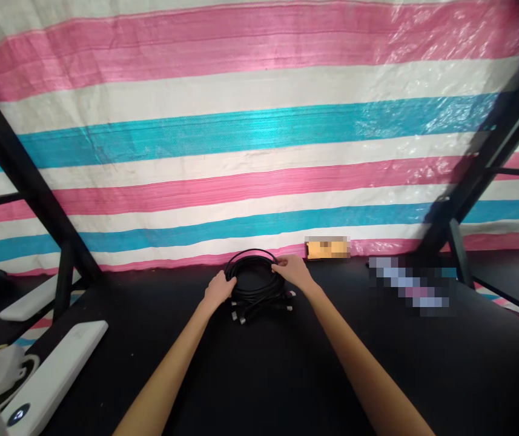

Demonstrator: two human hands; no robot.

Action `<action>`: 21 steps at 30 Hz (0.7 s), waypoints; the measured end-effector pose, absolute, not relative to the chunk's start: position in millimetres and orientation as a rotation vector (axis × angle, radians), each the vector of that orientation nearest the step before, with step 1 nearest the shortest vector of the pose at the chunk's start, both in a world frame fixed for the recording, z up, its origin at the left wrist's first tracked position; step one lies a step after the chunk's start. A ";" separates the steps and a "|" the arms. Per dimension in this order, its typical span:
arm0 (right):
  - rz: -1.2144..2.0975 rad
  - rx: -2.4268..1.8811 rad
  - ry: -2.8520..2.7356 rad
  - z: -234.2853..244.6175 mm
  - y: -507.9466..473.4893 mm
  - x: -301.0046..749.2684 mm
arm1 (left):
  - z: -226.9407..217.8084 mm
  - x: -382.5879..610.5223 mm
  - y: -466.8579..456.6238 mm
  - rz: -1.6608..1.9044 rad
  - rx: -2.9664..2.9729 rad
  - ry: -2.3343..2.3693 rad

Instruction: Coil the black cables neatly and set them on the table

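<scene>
A coil of black cable (255, 293) lies toward the back of the black table, with several light-coloured plugs along its near side. My left hand (220, 289) has its fingers wrapped round the coil's left side. At the upper right of the coil, my right hand (292, 269) pinches the cable between thumb and fingers. One thin loop stands up a little above the rest of the coil, between the two hands. The undersides of the fingers are hidden by the cable and the hands.
Behind the table (259, 375) hangs a striped plastic sheet (259, 130). Black metal posts slant at left and right. A long white device (62, 369) with a round display lies at the left, beside white cords. A yellow item (327, 248) and a blurred item (409, 284) sit back right.
</scene>
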State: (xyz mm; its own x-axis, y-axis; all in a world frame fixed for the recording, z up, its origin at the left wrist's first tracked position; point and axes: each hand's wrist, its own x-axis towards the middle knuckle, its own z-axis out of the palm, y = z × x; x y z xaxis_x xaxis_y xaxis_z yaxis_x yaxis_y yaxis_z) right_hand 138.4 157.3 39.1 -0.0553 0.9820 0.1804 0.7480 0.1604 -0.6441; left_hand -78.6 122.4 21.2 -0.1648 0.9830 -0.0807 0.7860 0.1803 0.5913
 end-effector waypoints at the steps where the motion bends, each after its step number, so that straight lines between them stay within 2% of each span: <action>1: 0.521 -1.636 -1.865 40.2 156.6 137.9 | 23.0 -79.3 122.6 0.586 1.676 2.016; 10: 0.439 -1.830 -1.809 51.8 149.5 140.4 | 44.8 -77.0 110.6 0.627 1.813 2.053; 13: 0.410 -1.845 -1.829 54.5 149.4 144.4 | 61.7 -76.8 103.5 0.744 1.848 2.122; 18: 0.475 -1.829 -1.811 60.9 152.2 160.9 | 119.0 -72.3 72.3 1.120 1.976 1.958; 21: 0.582 -1.905 -1.890 65.4 151.6 175.4 | 151.4 -64.2 24.5 1.775 2.078 1.298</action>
